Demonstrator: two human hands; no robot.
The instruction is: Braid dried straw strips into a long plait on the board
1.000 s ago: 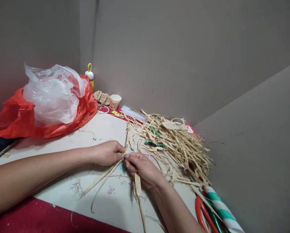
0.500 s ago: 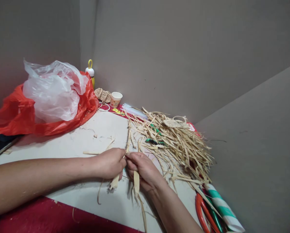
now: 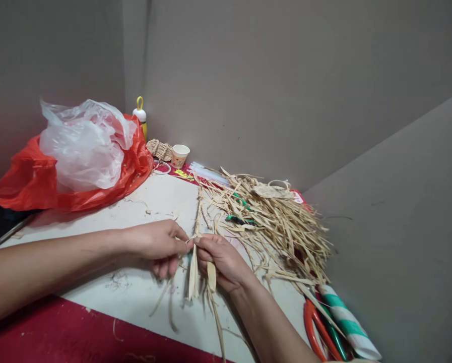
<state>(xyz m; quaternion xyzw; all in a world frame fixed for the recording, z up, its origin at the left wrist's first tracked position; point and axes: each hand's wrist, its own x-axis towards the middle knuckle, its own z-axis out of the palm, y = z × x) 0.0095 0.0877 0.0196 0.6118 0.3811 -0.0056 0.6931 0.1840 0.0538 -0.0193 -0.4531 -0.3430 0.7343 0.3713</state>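
Observation:
A narrow braid of dry straw (image 3: 198, 214) runs away from me over the white board (image 3: 161, 194). At its near end my right hand (image 3: 220, 259) is closed, thumb and finger pinching the braid. My left hand (image 3: 159, 247) is just to the left, its thumb and forefinger pinched on a thin strand, the other fingers curled loosely. A pale flat strip (image 3: 193, 277) hangs between the hands. Another strip (image 3: 211, 276) sticks out below my right hand's fingers, with thin fibres trailing from it. The exact crossing of the strands is partly hidden by the fingertips.
A large heap of straw (image 3: 289, 227) lies to the right. Red-handled scissors (image 3: 313, 327) and a green-striped roll (image 3: 348, 320) are at lower right. Behind stand a paper cup (image 3: 180, 157), a woven straw piece (image 3: 159, 149) and a bottle (image 3: 139, 115). Plastic bags (image 3: 85, 151) fill the left.
My left hand has shifted left and opened out from a fist to a fingertip pinch. The pale strip it covered now hangs free between the hands. My right hand has kept its pinch.

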